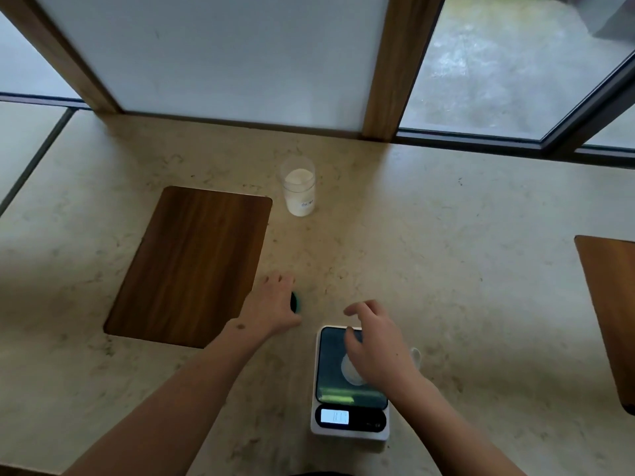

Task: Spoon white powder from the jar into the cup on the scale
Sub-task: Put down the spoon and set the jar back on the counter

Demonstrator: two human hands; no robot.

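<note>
— So where does it stand?

— Early, I'd judge. The jar (298, 186) is open and well filled with white powder, standing on the worktop (446, 235) well beyond the scale (350, 383). The cup (351, 370) sits on the scale's dark plate, mostly hidden under the right hand (378, 345).

— Is that hand holding the cup?

— It hovers over the plate with the fingers (357, 309) loosely spread; whether they touch the cup I cannot tell. Something pale, perhaps a spoon (415, 355), peeks out just right of the scale.

— And the other hand?

— The left hand (275, 304) rests on the worktop left of the scale, fingers curled over a dark, teal-edged lid (296, 301), beside the wooden board (192, 266). Whether it grips the lid is unclear.

— Next?

— Taking up the spoon, reaching past the scale to the jar, and carrying a level scoop back without spilling or nudging the cup, I'd say.
</note>
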